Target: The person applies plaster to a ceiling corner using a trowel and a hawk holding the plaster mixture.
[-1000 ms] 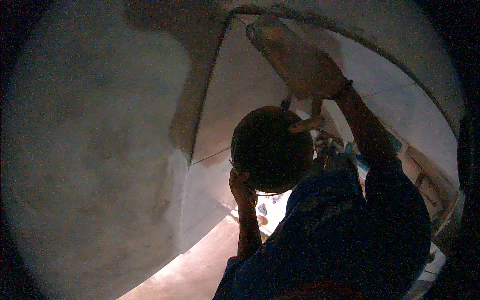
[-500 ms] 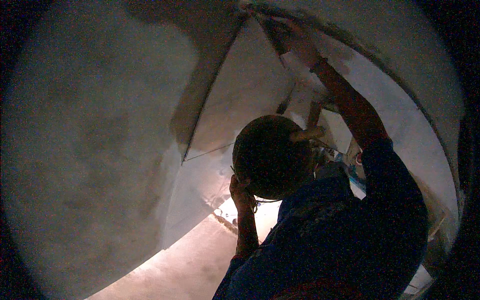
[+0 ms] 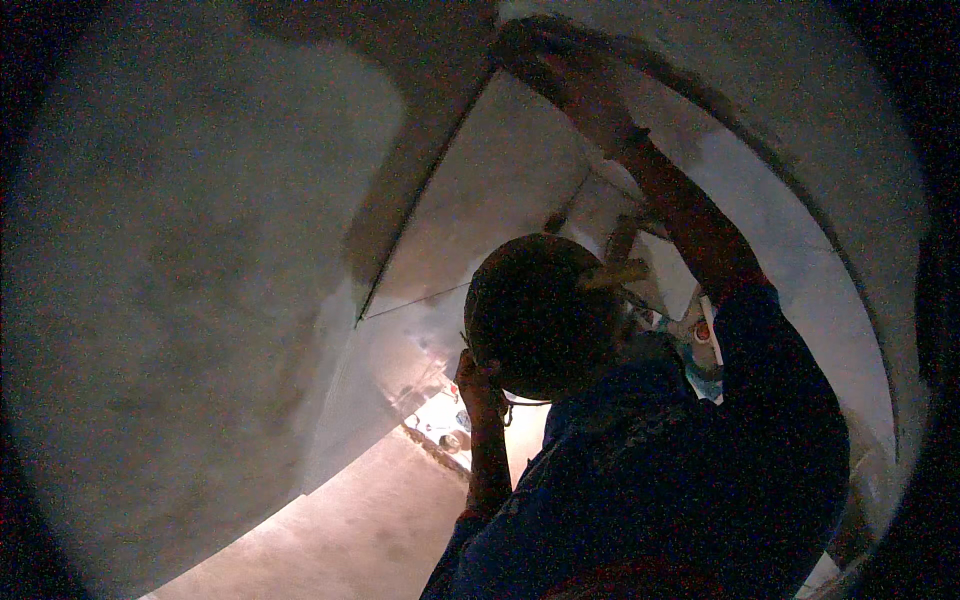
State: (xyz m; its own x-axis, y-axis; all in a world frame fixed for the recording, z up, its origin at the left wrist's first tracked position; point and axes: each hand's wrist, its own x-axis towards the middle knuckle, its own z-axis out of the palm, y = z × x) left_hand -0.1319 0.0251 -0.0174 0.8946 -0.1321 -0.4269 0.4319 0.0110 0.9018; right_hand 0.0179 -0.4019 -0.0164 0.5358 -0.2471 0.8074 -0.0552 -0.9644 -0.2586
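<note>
The light is very dim. My right arm is raised, and my right hand (image 3: 590, 95), with a dark band at its wrist, reaches the upper corner where pale surfaces meet. Its fingers seem closed around a narrow dark thing pressed near the corner, too dark to make out. Lower down, my left hand (image 3: 482, 385) grips the edge of a dark round thing (image 3: 540, 315) that looks like a pan. What is inside it is lost in shadow. A short tan piece like a wooden handle (image 3: 618, 272) sticks out at its right side.
A large grey surface (image 3: 200, 300) fills the left, with a darker, damp-looking patch (image 3: 400, 170) along its edge. A curved dark strip (image 3: 745, 125) runs down the right. Bright light falls on a pale floor (image 3: 340, 510) below. Small objects, including a reddish round one (image 3: 702, 331), lie beyond my arm.
My right hand has shifted left along the corner, and the narrow dark thing at it now slants less steeply. My left hand and the round pan stay almost in place.
</note>
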